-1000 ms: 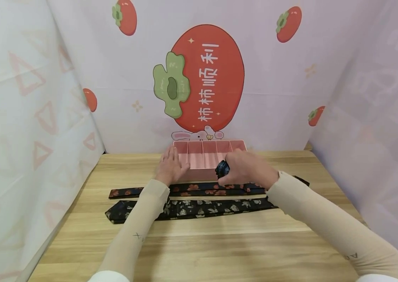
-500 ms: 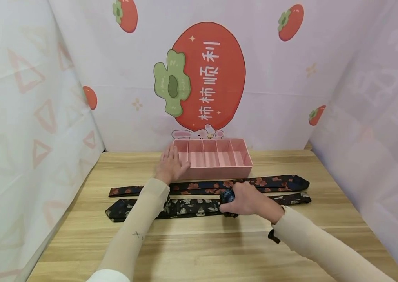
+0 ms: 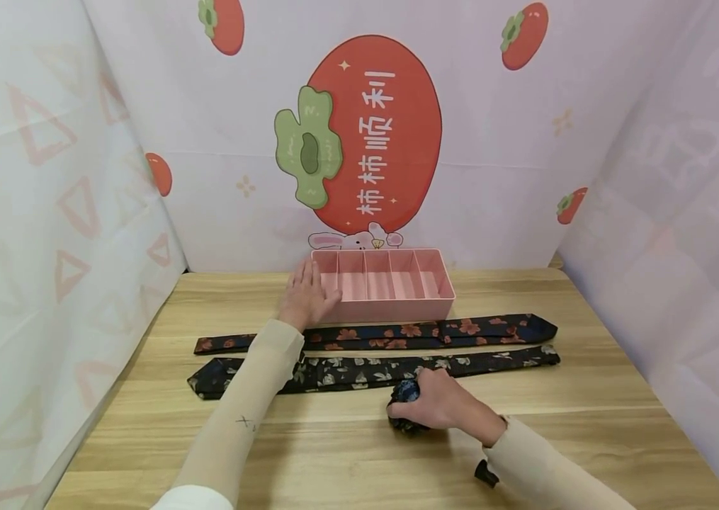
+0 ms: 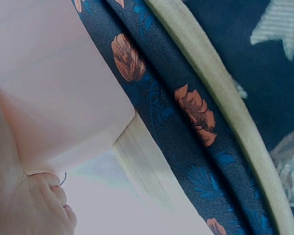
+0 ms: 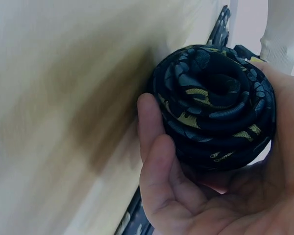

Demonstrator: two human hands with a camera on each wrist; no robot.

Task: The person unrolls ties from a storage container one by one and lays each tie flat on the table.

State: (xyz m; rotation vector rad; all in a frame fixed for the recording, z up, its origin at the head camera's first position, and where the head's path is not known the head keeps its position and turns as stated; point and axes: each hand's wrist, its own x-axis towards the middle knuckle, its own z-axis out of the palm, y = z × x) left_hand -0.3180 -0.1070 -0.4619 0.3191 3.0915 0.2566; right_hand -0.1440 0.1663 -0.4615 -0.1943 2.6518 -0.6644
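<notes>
My left hand (image 3: 304, 299) rests against the left end of a pink divided box (image 3: 397, 309), its fingers straight and the thumb at the box's front corner. In the left wrist view, the hand touches the box's smooth wall. Low over the table's near middle, my right hand (image 3: 440, 401) grips a rolled-up dark necktie (image 3: 405, 394). The right wrist view shows the roll's coiled end (image 5: 215, 107), dark with blue-grey and yellow pattern, between thumb and fingers. Behind it lies a black necktie (image 3: 359, 374) with pale flowers, partly covered by my left forearm.
A dark necktie (image 3: 397, 334) with orange flowers lies stretched between the box and the pale-flowered tie. The box's compartments show bare floors. Printed cloth walls (image 3: 493, 177) stand at the back and both sides of the wooden table (image 3: 333, 453).
My right hand has moved from the box's front right, down and toward me past both flat ties, carrying the rolled necktie. My left hand stays at the box.
</notes>
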